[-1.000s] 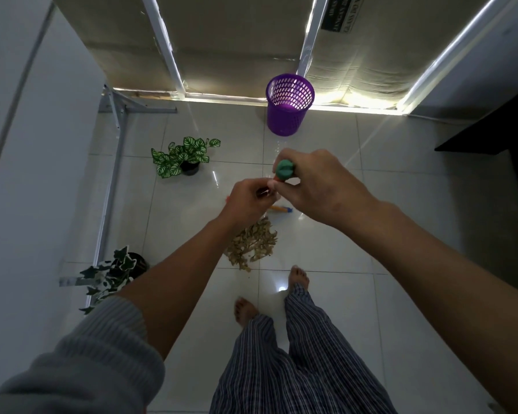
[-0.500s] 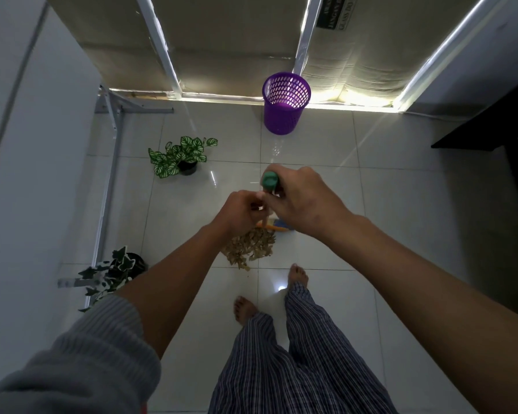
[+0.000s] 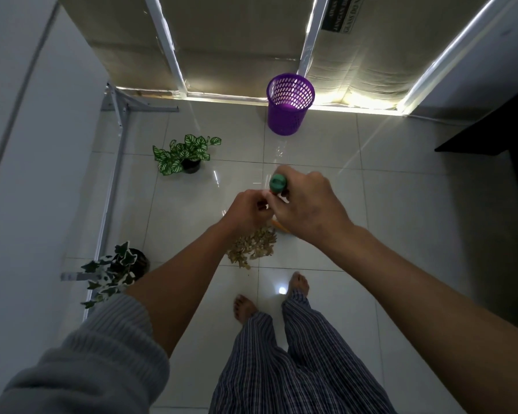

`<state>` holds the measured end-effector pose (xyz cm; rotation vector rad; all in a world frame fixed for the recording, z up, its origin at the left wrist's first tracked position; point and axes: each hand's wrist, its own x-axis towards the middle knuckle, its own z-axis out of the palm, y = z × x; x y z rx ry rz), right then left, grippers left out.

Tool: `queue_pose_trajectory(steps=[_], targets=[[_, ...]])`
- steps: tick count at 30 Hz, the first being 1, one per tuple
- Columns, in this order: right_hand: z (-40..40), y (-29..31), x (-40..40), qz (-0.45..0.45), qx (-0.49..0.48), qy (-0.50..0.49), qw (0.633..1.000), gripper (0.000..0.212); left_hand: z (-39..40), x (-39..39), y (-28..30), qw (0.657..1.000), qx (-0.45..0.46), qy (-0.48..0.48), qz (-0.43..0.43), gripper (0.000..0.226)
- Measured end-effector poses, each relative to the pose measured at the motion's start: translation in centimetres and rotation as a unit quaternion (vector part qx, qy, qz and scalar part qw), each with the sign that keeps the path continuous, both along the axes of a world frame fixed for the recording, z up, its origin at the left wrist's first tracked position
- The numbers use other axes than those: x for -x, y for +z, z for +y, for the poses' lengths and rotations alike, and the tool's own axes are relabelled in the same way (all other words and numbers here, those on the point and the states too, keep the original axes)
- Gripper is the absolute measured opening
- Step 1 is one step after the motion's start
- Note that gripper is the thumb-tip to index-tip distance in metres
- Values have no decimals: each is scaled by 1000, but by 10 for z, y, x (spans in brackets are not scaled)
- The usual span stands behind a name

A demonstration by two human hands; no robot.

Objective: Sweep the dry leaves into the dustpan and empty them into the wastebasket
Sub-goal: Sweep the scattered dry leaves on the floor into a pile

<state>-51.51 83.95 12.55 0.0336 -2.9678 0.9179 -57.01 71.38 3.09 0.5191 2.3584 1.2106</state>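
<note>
Meanwhile, a barefoot person stands over a heap of dry leaves (image 3: pixel 253 245) on the tiled floor (image 3: pixel 401 204), both hands raised above it.

Right hand (image 3: pixel 307 209) is wrapped shut around a green-capped handle (image 3: pixel 277 183); left hand (image 3: pixel 247 210) is curled closed just beside it, though what it pinches cannot be made out. Since half a second ago the pair of hands has barely shifted, hovering over the same spot, and the leaves lie as they did. An orange edge (image 3: pixel 278 226) peeks out beneath the right hand, touching the heap. The purple wastebasket (image 3: pixel 288 104) stands well apart by the window, two potted plants (image 3: pixel 183 153) off to the left.
</note>
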Motion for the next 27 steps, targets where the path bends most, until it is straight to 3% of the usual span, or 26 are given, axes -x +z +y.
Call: queue_pose_trajectory(steps=[6,13,17,22,27], targets=[[3,-2,-7,-18,37,4,999,16,-6,-19,3,999,-18,17,-20,46],[17,36,4,38,-13,57,998,23,6,-21,39,997,-62,50,12,30],[30,60,8,69,-3,69,995,24,16,-23,52,992,-82,82,54,48],[50,70,-1,67,36,79,994,19,27,-41,50,989,-53,112,84,26],[55,59,-3,4,70,97,993,16,26,-70,37,984,-42,165,54,15]])
